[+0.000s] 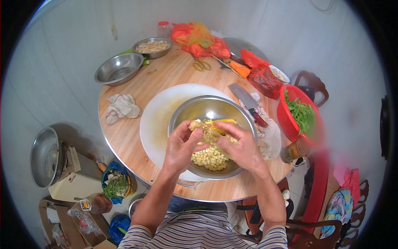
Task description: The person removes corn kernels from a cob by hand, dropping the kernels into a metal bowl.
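My left hand [182,147] grips a partly stripped corn cob [199,126] between thumb and fingers, above a large stainless steel bowl [177,116]. My right hand [244,146] is at the cob's right side, its thumb and fingers spread and blurred. Whether it grips the cob is unclear. Loose pale corn kernels [211,159] are heaped in the bowl beneath both hands. Another piece of corn, brighter yellow [226,122], lies in the bowl behind my fingers, partly hidden. The bowl rests on a round white cutting board [157,124] with a yellowish stain.
A cleaver [244,95] lies on a cloth [270,140] right of the bowl. Farther right are a red basin [281,116] of leafy greens and a jar [293,151]. Metal bowls [119,69], scissors [201,64] and red plastic bags [206,46] stand along the far side; a rag [122,107] lies left.
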The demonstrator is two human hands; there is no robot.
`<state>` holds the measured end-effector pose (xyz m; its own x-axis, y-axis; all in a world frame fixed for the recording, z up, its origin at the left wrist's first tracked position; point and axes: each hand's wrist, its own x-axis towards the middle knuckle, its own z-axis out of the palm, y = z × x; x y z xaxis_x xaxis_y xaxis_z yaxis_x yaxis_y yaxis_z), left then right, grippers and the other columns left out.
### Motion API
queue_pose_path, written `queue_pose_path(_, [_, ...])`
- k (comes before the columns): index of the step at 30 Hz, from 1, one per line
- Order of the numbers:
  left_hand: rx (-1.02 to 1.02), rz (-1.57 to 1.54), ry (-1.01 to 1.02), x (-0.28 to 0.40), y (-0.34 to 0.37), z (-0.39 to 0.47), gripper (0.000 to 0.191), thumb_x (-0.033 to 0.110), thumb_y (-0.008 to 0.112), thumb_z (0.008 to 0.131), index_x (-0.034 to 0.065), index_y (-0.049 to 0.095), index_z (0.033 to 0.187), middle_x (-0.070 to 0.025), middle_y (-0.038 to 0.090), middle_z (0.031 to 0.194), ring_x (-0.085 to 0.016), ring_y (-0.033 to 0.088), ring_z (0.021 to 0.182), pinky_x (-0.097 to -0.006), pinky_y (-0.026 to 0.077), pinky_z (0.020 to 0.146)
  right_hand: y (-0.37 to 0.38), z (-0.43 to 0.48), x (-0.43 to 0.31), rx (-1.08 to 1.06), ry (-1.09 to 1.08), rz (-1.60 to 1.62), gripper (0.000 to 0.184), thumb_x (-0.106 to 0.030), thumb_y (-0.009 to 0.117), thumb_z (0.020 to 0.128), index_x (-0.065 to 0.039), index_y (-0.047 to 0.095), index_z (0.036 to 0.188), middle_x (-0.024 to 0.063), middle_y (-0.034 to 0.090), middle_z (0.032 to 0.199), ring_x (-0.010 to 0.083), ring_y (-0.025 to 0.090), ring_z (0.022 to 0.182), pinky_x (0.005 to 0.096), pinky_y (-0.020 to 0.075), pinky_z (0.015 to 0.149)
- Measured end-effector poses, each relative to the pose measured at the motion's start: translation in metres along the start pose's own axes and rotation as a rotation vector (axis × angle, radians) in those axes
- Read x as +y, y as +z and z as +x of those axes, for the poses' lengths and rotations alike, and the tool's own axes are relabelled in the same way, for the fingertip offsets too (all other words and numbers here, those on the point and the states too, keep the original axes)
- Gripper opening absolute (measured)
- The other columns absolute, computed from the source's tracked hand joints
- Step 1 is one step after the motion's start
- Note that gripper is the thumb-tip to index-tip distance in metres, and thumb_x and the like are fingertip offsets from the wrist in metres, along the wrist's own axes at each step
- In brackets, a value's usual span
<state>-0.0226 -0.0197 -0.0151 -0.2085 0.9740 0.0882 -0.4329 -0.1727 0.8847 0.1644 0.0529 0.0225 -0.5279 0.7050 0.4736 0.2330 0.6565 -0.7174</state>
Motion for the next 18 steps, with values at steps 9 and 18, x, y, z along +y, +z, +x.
queue_pose_path(9, [0.0, 0.006, 0.015, 0.003, 0.0, -0.001, 0.022, 0.017, 0.057, 0.106, 0.0018, 0.061, 0.122, -0.0141, 0.07, 0.123, -0.019, 0.069, 0.108, -0.034, 0.066, 0.083, 0.023, 0.0, -0.011, 0.009, 0.117, 0.15, 0.023, -0.011, 0.077, 0.091, 0.005, 0.074, 0.107, 0.0148, 0.074, 0.102, 0.0232, 0.072, 0.089, 0.0319, 0.0551, 0.08])
queue_pose_path(18, [0.019, -0.014, -0.002, 0.006, 0.001, -0.001, 0.023, 0.017, 0.061, 0.105, 0.0011, 0.062, 0.122, -0.009, 0.072, 0.117, -0.012, 0.069, 0.102, -0.0307, 0.065, 0.081, 0.029, 0.001, -0.007, 0.073, 0.187, -0.002, 0.02, -0.014, 0.069, 0.098, 0.003, 0.073, 0.106, 0.0173, 0.073, 0.094, 0.0288, 0.072, 0.082, 0.0371, 0.0543, 0.074])
